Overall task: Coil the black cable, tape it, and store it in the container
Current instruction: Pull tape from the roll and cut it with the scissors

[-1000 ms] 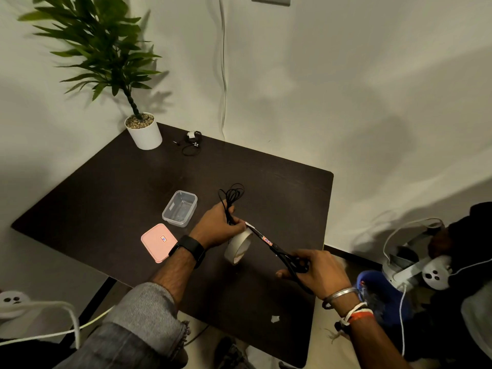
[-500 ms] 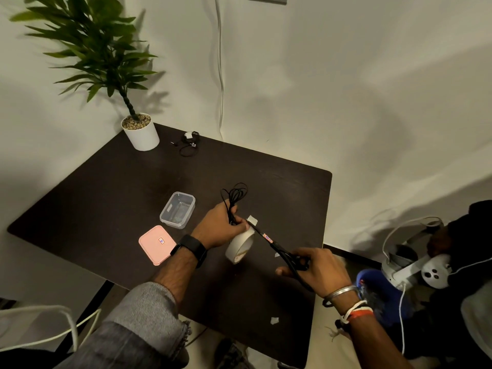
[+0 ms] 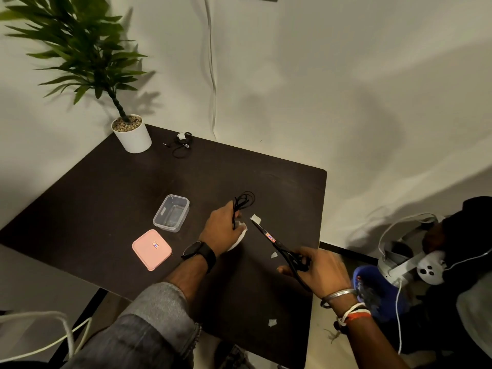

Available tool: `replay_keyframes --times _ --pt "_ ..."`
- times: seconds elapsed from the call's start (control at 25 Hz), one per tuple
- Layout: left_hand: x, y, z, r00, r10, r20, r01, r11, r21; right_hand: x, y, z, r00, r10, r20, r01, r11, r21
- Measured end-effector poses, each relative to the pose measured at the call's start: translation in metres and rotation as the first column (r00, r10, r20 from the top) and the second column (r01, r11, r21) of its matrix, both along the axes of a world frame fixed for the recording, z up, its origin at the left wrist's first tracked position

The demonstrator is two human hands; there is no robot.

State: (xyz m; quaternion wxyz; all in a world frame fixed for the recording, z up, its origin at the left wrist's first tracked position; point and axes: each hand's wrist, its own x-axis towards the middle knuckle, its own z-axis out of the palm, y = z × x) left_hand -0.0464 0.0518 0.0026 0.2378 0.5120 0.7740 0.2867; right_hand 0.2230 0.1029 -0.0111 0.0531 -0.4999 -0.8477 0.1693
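White tape piece (image 3: 256, 218), now cut free, clings to scissors (image 3: 277, 243) gripped by right hand (image 3: 318, 270); black cable (image 3: 241, 205) and tape roll (image 3: 238, 237) are clutched by left hand (image 3: 222, 230) beside the container (image 3: 171, 213); taping can proceed.

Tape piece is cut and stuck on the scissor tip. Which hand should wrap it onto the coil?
Right, probably. The right hand grips the black scissors, whose tip carries the cut white tape piece beside the coiled black cable. The left hand holds the coil and the tape roll.
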Motion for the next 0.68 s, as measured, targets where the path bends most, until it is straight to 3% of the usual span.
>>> replay_keyframes --times 0.28,0.4,0.48,0.56,0.68 --pt "0.018 0.007 -0.023 0.998 -0.044 0.050 0.050 0.992 -0.119 0.014 -0.001 0.000 0.999 -0.023 0.031 0.024 1.000 -0.020" --pt "0.020 0.007 -0.022 1.000 -0.016 0.015 0.017 0.996 -0.083 0.018 -0.001 -0.001 0.997 -0.019 0.069 0.020 1.000 -0.015" --pt "0.018 0.007 -0.013 0.986 0.100 0.133 -0.098 0.995 -0.017 0.019 0.000 -0.003 0.996 -0.004 0.084 0.004 1.000 -0.006" --pt "0.016 0.008 0.000 0.919 0.182 0.349 -0.189 0.982 -0.016 0.020 0.002 -0.003 0.995 0.021 0.095 -0.022 1.000 0.015" --pt "0.017 0.005 0.018 0.849 0.147 0.508 -0.150 0.988 -0.036 0.018 0.005 -0.002 0.993 0.054 0.107 -0.058 0.998 0.027"
